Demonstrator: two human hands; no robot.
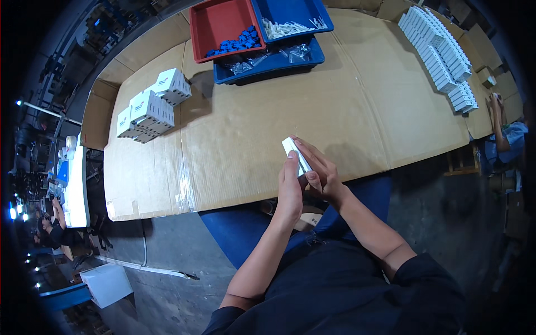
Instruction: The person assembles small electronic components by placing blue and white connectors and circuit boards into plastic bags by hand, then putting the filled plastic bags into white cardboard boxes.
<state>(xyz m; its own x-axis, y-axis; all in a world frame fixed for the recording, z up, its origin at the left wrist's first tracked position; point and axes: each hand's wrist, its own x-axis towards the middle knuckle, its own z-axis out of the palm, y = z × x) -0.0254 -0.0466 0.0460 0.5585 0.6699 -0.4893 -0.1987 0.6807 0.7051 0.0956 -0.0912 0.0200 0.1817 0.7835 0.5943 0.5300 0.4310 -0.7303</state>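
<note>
A small flat white box (294,152) is held between both my hands just above the near edge of the cardboard-covered table (251,139). My left hand (290,187) presses against the box from the left side, fingers straight. My right hand (318,170) wraps around it from the right, with fingers laid along its top. Only the upper end of the box shows; the rest is hidden by my palms.
White boxes (149,109) are stacked at the table's left. A red bin (215,22) with blue parts, a blue bin (296,11) with white pieces and a blue tray (312,56) with clear bags stand at the far edge. Rows of white boxes (438,53) lie at far right, near another person (502,137).
</note>
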